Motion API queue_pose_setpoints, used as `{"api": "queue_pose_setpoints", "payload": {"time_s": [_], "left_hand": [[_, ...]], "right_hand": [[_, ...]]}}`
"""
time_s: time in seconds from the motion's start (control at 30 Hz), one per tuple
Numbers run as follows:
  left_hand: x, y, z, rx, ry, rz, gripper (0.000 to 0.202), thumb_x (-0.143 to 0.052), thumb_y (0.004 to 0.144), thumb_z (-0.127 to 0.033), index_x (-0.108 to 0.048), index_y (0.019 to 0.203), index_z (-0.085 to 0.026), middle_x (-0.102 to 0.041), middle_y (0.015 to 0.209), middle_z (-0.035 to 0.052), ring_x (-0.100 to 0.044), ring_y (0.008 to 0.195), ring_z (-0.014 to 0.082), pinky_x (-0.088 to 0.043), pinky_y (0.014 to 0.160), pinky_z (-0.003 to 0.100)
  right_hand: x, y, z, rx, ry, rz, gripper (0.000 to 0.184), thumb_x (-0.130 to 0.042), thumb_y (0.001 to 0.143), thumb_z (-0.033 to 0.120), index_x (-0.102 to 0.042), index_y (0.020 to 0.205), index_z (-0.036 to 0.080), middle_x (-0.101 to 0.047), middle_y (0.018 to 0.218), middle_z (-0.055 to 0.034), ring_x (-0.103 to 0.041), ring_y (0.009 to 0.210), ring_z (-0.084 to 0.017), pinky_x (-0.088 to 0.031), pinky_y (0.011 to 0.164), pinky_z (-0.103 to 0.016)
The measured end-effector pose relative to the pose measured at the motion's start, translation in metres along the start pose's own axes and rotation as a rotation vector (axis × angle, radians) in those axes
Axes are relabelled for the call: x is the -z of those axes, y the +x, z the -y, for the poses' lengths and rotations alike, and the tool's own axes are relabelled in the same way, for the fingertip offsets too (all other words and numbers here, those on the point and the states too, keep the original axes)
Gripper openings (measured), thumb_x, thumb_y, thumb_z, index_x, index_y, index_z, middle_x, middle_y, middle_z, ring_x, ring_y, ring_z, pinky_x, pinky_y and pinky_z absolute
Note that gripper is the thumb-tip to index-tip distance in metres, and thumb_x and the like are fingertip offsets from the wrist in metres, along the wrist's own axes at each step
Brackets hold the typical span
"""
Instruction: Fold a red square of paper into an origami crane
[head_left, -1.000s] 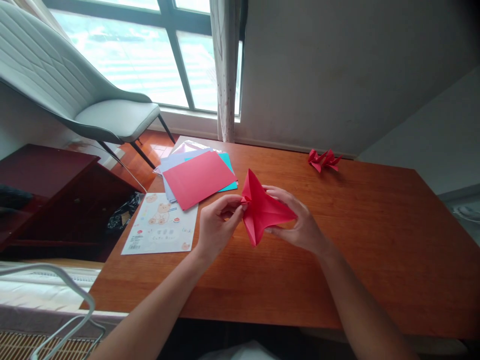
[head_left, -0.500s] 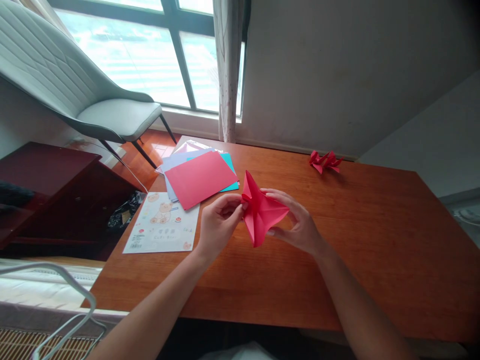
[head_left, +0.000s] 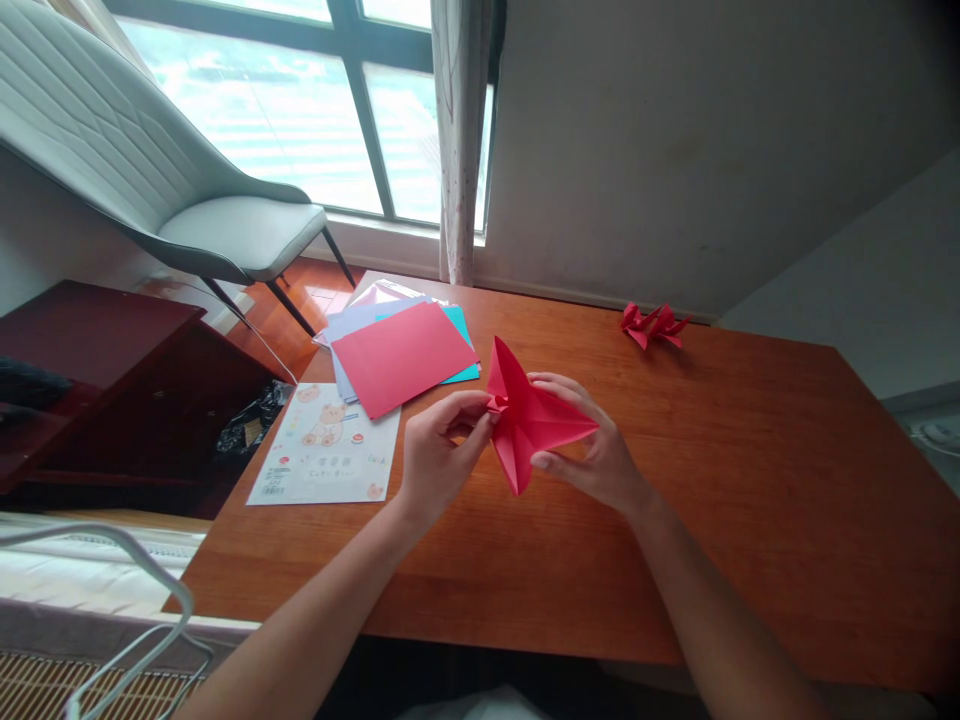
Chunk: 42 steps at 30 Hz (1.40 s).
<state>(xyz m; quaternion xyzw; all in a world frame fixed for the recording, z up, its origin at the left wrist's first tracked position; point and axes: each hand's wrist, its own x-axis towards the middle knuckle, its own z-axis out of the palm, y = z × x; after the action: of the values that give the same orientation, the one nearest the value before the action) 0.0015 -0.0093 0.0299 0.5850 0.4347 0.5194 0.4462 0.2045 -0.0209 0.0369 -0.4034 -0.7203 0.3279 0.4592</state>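
Note:
Above the middle of the wooden table I hold a red origami paper flower with pointed petals spread apart. Its narrow left end is pinched between the thumb and fingertips of my left hand. From the right, my right hand curves round the petals, thumb below and fingers behind them. One petal points right, across the gap between that thumb and the fingers. Part of the right fingers is hidden behind the paper.
Red folded paper pieces lie at the table's back edge. A red sheet tops a stack of coloured paper at the left, beside a bear-printed sheet. A grey chair stands by the window.
The flower has turned a little, and its petals look more spread, the right one reaching further right. Both hands stay in nearly the same place.

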Motion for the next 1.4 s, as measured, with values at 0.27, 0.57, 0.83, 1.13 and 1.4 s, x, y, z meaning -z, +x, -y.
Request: {"api": "queue_pose_setpoints", "payload": {"time_s": [0.27, 0.57, 0.83, 1.13, 1.4], "left_hand": [[0.0, 0.0, -0.001, -0.012, -0.014, 0.0, 0.012, -0.069, 0.086, -0.023, -0.071, 0.093, -0.015, -0.074, 0.087, 0.0045, -0.069, 0.072, 0.0128, -0.057, 0.065, 0.02], [0.0, 0.0, 0.0, 0.004, -0.031, 0.021, 0.012, -0.068, 0.086, -0.025, -0.071, 0.093, -0.015, -0.074, 0.086, 0.0047, -0.068, 0.07, 0.0124, -0.056, 0.063, 0.02], [-0.001, 0.0, 0.0, -0.003, 0.052, 0.025, 0.014, -0.069, 0.085, -0.027, -0.071, 0.093, -0.015, -0.075, 0.088, 0.0055, -0.069, 0.071, 0.0142, -0.058, 0.064, 0.022], [-0.002, -0.001, -0.001, -0.06, 0.138, 0.037, 0.012, -0.068, 0.086, -0.025, -0.07, 0.092, -0.016, -0.075, 0.087, 0.0048, -0.069, 0.068, 0.0126, -0.058, 0.063, 0.021], [-0.001, -0.003, 0.001, -0.172, 0.223, 0.114, 0.01, -0.065, 0.087, -0.019, -0.07, 0.095, -0.018, -0.072, 0.085, 0.004, -0.067, 0.069, 0.0112, -0.058, 0.062, 0.02]], "right_hand": [[-0.001, -0.007, -0.008, -0.189, 0.099, 0.01, 0.064, -0.081, 0.077, 0.04, -0.056, 0.135, 0.03, -0.063, 0.133, -0.0065, -0.062, 0.119, -0.028, -0.049, 0.104, -0.043], [0.001, -0.003, -0.007, -0.106, 0.03, -0.012, 0.06, -0.082, 0.074, 0.046, -0.061, 0.127, 0.028, -0.064, 0.123, -0.0072, -0.062, 0.112, -0.027, -0.051, 0.097, -0.039], [0.001, -0.004, -0.006, -0.09, -0.052, 0.02, 0.058, -0.08, 0.077, 0.041, -0.059, 0.13, 0.028, -0.067, 0.116, -0.0057, -0.065, 0.103, -0.024, -0.055, 0.086, -0.035], [0.002, -0.002, -0.002, 0.032, -0.159, 0.013, 0.046, -0.078, 0.08, 0.034, -0.063, 0.123, 0.027, -0.069, 0.099, -0.0039, -0.064, 0.083, -0.019, -0.055, 0.077, -0.033], [0.002, -0.002, -0.004, 0.065, -0.216, -0.058, 0.021, -0.074, 0.084, 0.03, -0.071, 0.105, 0.027, -0.065, 0.091, -0.0039, -0.061, 0.078, -0.018, -0.054, 0.07, -0.033]]}}
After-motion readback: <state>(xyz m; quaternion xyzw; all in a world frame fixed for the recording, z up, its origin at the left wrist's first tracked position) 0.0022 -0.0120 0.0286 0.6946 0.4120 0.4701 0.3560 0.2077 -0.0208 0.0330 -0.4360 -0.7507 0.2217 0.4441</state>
